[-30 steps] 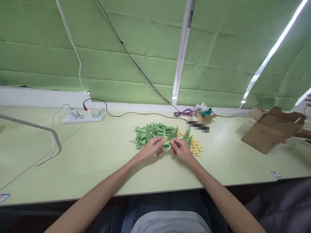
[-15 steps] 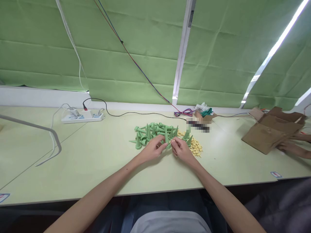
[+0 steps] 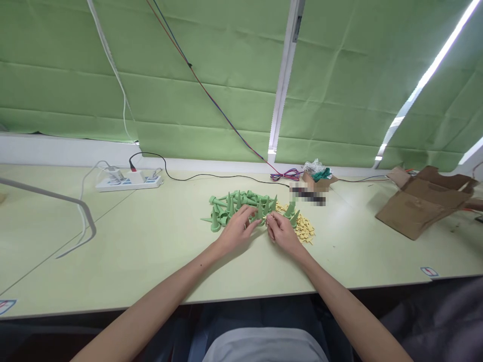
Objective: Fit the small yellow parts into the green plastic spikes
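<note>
My left hand is curled at the near edge of the heap, with its thumb and fingertips at a green cone-shaped spike whose base is partly covered. Close on its right, my right hand pinches a small yellow piece, mostly hidden by the fingers. Behind both hands lies a heap of green plastic spikes, some standing point up and others lying on their sides. A spread of small yellow pieces lies to the right of my right hand.
A white power strip lies at the back left, with a black cable running right. Farther right stand a small carton with plastic and green material, and an opened cardboard box. Another person's hand shows partly behind that box.
The green spike between my hands sits slightly farther back and looks shorter. My left fingers have shifted a little. The other person's hands by the box have mostly moved out of sight.
</note>
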Motion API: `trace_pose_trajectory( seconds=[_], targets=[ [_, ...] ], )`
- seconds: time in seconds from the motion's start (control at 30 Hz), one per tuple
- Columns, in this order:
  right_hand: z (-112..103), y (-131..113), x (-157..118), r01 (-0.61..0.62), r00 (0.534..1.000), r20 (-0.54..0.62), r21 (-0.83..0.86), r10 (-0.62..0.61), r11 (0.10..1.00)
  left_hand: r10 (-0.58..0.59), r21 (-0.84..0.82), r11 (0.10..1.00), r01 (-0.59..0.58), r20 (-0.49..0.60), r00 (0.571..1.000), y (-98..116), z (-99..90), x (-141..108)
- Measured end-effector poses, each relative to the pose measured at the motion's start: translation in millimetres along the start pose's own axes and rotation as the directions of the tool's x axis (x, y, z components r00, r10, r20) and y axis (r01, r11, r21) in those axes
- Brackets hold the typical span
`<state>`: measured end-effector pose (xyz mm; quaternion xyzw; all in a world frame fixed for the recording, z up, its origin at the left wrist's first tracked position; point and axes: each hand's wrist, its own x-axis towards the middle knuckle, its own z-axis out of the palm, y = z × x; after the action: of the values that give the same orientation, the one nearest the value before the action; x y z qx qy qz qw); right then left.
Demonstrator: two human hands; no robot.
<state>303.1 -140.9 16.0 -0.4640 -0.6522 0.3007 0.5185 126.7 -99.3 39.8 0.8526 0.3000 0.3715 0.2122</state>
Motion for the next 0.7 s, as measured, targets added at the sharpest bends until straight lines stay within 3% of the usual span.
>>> trace_pose_trajectory(
  seconds=[0.2, 0.47, 0.7],
  targets=[
    [-1.0, -3.7, -0.9, -0.003, 0.999, -0.050, 0.022, 0.004, 1.000, -0.056, 0.008, 0.998, 0.057, -0.061, 0.997, 0.6, -0.2, 1.0],
    [-1.1, -6.5, -1.5, 0.039, 0.998, -0.047, 0.028, -0.038, 0.999, -0.277, -0.226, 0.927, 0.298, 0.120, 0.953, 5.2, -0.3, 1.7],
    [-1.8, -3.6, -1.3, 0.033, 0.999, -0.026, 0.009, -0.033, 0.999, -0.311, -0.288, 0.884, 0.368, 0.224, 0.924, 1.0, -1.8, 1.9]
  ],
)
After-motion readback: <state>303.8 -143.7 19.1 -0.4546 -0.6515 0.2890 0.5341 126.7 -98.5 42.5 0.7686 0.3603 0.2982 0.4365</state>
